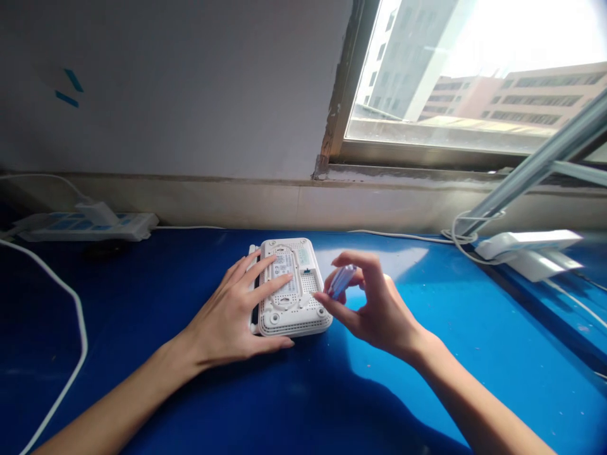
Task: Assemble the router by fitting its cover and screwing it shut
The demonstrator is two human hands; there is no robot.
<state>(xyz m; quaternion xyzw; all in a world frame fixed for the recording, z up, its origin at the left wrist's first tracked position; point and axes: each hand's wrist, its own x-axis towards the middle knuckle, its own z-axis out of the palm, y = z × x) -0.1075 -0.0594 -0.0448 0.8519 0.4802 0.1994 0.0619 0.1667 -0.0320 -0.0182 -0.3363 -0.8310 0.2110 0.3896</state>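
Observation:
A white router (300, 321) lies upside down on the blue tabletop, its vented underside, label and rubber feet facing up. Along its left side run folded antennas (253, 323), partly covered by my hand. My left hand (232, 309) rests over the router's left part, fingers spread across the label and thumb stretched along the near edge. A recess (308, 278) shows in the router's right half. Just right of it, my right hand (374, 300) pinches a small bluish-white block (342, 280) between thumb and fingers. The block is blurred, so its kind is unclear.
A white power strip (137, 227) with a plugged-in adapter sits at the back left, and a white cable (78, 316) curves down the left side. White adapters (535, 253) and a metal post (526, 167) stand at the right. Wall and window close off the back.

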